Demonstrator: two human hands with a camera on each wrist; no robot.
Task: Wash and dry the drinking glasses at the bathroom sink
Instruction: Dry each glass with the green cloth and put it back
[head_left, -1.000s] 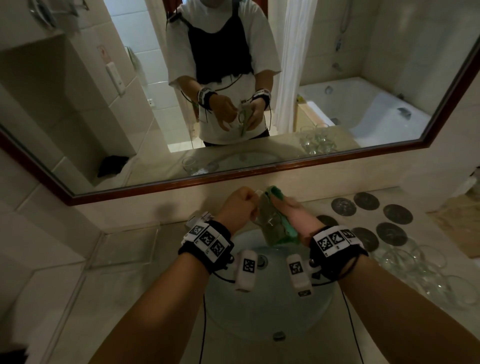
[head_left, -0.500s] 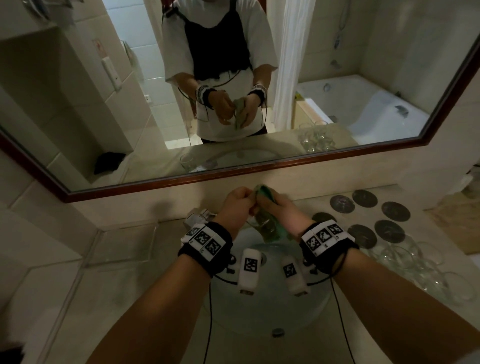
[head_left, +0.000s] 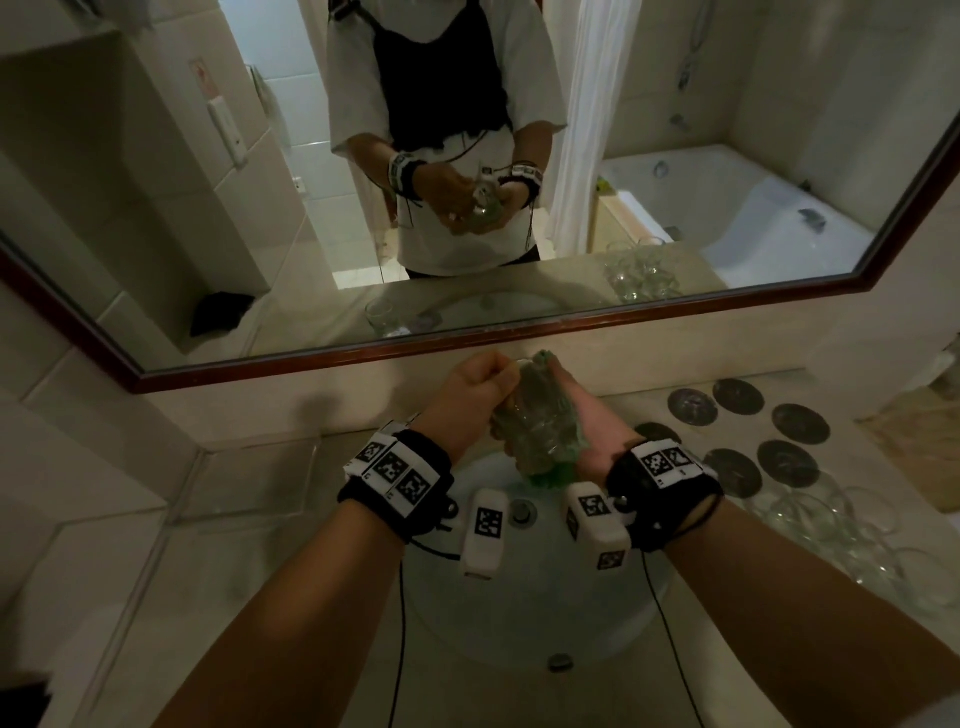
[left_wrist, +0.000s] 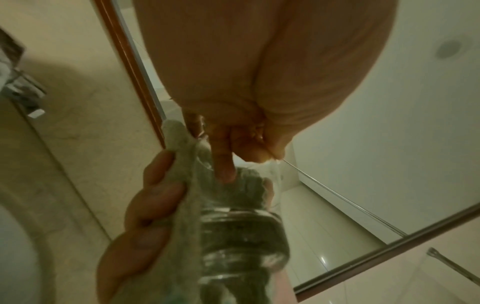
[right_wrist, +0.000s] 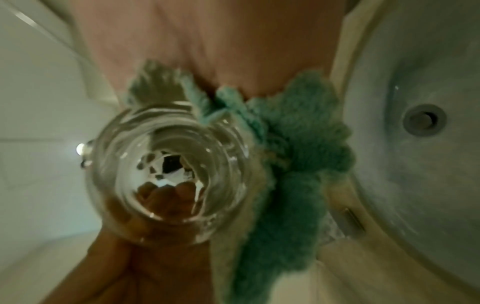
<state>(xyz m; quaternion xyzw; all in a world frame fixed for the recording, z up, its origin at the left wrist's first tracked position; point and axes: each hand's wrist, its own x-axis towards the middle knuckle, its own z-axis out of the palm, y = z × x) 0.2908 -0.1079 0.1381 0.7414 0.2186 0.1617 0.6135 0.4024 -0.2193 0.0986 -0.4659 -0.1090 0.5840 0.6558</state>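
Note:
Over the sink basin (head_left: 519, 613) both hands hold one clear drinking glass (head_left: 524, 431), tilted with its thick base toward me. My left hand (head_left: 493, 374) pinches the glass rim (left_wrist: 259, 176) between thumb and fingers. My right hand (head_left: 563, 384) grips a green cloth (head_left: 550, 467) wrapped round the glass wall. In the left wrist view the right fingers (left_wrist: 155, 197) press the cloth (left_wrist: 187, 185) to the glass. The right wrist view looks into the glass base (right_wrist: 168, 174), with the cloth (right_wrist: 298, 164) beside it.
Several clear glasses (head_left: 831, 525) crowd the counter on the right, behind them several dark round coasters (head_left: 737, 397). The drain (head_left: 522, 512) lies below the hands. A framed mirror (head_left: 467, 358) runs along the wall just beyond them. A bare counter (head_left: 130, 545) stretches left.
The glass has tipped so its base points more toward me. The right hand has slid the cloth along its side. Both hands stayed over the sink.

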